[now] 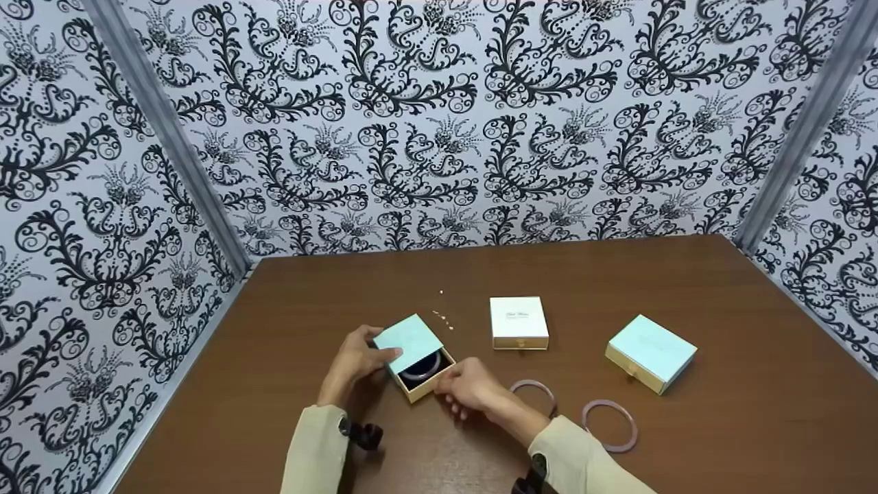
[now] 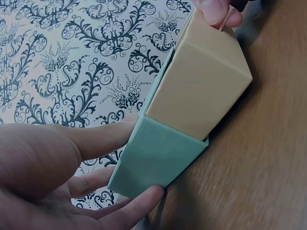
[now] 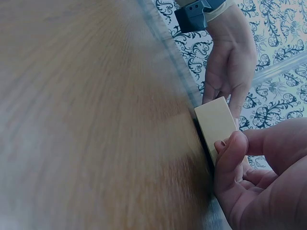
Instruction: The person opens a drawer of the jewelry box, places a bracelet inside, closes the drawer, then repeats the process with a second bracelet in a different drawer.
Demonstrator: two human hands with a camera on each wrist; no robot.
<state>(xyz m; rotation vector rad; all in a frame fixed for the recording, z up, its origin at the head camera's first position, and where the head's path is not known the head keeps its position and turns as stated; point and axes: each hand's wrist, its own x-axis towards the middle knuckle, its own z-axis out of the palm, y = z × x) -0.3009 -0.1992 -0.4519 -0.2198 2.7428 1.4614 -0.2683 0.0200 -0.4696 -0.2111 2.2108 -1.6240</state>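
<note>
A mint-green drawer box (image 1: pixel 410 341) sits on the table with its cream drawer (image 2: pixel 199 81) pulled partway out. Inside the drawer, on a dark lining, lies a pale round bangle (image 1: pixel 426 371), its far part hidden under the sleeve. My left hand (image 1: pixel 355 360) grips the green sleeve from the left, thumb on top and fingers along the side. With thumb and fingertip, my right hand (image 1: pixel 473 385) pinches the small ribbon pull (image 2: pixel 229 18) at the drawer's front. Two more lilac bangles, one (image 1: pixel 553 398) partly behind my right forearm and another (image 1: pixel 634 439), lie to the right.
A white-topped drawer box (image 1: pixel 519 317) stands shut behind my right hand. Farther right is another mint-green box (image 1: pixel 651 348), also shut. Several small white bits (image 1: pixel 443 317) are scattered behind the open box. Patterned walls (image 1: pixel 439 137) border the brown table (image 1: pixel 720 302).
</note>
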